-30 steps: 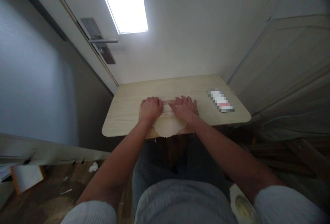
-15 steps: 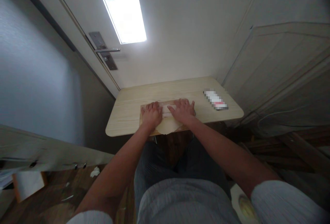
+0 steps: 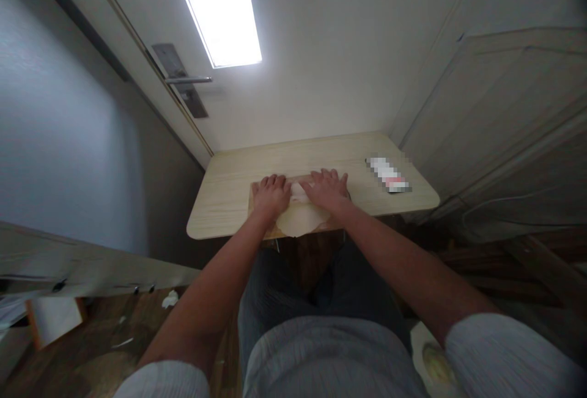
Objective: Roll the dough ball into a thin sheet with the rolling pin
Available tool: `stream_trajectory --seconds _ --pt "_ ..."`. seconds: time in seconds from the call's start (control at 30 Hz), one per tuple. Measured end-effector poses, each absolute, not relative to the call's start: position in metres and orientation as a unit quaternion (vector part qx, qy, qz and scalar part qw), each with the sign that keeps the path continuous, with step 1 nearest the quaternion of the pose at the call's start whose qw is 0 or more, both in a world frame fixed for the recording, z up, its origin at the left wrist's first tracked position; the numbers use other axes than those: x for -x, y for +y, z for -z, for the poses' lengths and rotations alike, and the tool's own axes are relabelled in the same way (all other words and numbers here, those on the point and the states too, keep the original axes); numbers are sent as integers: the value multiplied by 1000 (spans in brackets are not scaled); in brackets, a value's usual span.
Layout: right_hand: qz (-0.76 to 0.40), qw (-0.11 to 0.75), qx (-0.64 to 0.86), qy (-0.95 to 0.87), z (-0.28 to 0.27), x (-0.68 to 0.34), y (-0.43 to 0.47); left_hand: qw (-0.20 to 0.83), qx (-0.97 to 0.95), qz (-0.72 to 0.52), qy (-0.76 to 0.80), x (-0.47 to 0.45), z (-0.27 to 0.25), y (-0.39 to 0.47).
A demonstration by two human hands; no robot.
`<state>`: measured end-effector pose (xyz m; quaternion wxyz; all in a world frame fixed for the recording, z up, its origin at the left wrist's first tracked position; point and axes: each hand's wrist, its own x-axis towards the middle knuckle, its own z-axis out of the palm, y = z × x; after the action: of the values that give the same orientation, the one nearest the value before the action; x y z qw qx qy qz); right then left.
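A pale, flat sheet with a rounded near edge, which looks like dough [image 3: 300, 221], lies on a thin brown board [image 3: 254, 205] at the table's front edge. Across its far part, a whitish band [image 3: 298, 192] shows between my hands; whether it is a roller or a fold I cannot tell. My left hand [image 3: 271, 195] lies palm down over the left end of this band, fingers stretched forward. Over the right end rests my right hand [image 3: 329, 187], flat, its fingers spread and its thumb pointing inward. What lies beneath both palms is hidden.
The light wooden table [image 3: 229, 184] stands against a white door with a metal handle [image 3: 188, 80]. A phone [image 3: 387, 175], blurred out, lies on the right of the tabletop. Below right is a pale container [image 3: 433, 361]; crumpled tissue [image 3: 170, 299] lies on the floor at left.
Both hands have slid slightly forward, away from me, so more of the pale sheet shows on the near side. The view has shifted a little too.
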<state>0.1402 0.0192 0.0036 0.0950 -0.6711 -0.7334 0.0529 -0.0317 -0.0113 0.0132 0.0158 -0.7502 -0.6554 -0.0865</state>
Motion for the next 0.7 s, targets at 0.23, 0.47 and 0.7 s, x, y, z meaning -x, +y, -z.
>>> stream_trajectory --seconds 0.23,0.47,0.7 --pt "-65 94 672 -732 -3 -140 33 -4 757 74 -649 35 -13 4" --pt "-73 87 680 -724 -6 -136 48 -12 753 66 -655 36 -13 21" --pt "-86 76 688 -716 -1 -135 71 -52 747 61 -660 38 -12 41"
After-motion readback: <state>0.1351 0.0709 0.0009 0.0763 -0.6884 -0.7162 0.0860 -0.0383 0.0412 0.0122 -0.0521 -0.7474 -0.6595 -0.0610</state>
